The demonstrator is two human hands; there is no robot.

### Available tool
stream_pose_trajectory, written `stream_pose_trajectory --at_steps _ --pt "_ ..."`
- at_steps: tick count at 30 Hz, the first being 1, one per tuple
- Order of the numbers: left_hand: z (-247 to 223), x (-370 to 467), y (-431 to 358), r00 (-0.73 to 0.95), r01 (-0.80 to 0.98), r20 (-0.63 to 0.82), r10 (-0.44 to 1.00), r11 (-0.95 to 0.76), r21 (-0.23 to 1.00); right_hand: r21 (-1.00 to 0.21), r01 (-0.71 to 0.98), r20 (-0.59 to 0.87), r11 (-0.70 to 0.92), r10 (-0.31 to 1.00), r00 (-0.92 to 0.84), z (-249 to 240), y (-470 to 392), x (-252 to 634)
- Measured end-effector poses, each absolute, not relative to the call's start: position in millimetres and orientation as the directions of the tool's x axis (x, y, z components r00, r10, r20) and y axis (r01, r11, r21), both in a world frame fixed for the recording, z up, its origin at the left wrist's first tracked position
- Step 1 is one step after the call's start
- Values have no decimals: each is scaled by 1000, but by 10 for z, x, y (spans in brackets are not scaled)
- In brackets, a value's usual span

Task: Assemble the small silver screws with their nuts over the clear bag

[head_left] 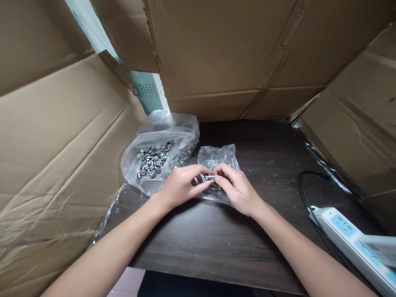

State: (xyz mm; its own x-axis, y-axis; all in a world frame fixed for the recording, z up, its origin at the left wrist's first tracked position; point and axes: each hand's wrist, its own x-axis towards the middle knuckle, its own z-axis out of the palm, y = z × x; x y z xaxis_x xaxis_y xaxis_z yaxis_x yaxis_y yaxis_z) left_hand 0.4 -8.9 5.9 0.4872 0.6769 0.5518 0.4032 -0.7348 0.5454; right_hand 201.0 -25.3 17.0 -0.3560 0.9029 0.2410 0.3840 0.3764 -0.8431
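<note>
My left hand (182,184) and my right hand (236,187) meet near the middle of the view, fingertips almost touching. Between them is a small silvery screw (210,177), pinched by the fingers of both hands. Part of it is covered by the fingertips. Beneath the hands lies a small clear plastic bag (216,153) with some metal pieces in it, partly hidden by my fingers. Left of my left hand stands a larger, open plastic bag (131,163) holding a heap of loose screws (154,159).
Cardboard walls (222,49) enclose the dark wooden table (198,235) at the back and both sides. On the right a white power strip (343,227) lies beside a black cable (305,194). A printed greenish sheet (148,90) shows through a gap at the back left.
</note>
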Motion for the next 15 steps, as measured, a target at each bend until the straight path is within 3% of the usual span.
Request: stream_pose_trajectory --at_steps 8,15 --pt "61 12 -94 496 393 546 675 -735 553 -823 457 211 338 928 -306 137 -240 1986" --pt "75 5 -91 483 401 588 649 -761 510 -834 407 244 373 910 -335 193 -249 2032"
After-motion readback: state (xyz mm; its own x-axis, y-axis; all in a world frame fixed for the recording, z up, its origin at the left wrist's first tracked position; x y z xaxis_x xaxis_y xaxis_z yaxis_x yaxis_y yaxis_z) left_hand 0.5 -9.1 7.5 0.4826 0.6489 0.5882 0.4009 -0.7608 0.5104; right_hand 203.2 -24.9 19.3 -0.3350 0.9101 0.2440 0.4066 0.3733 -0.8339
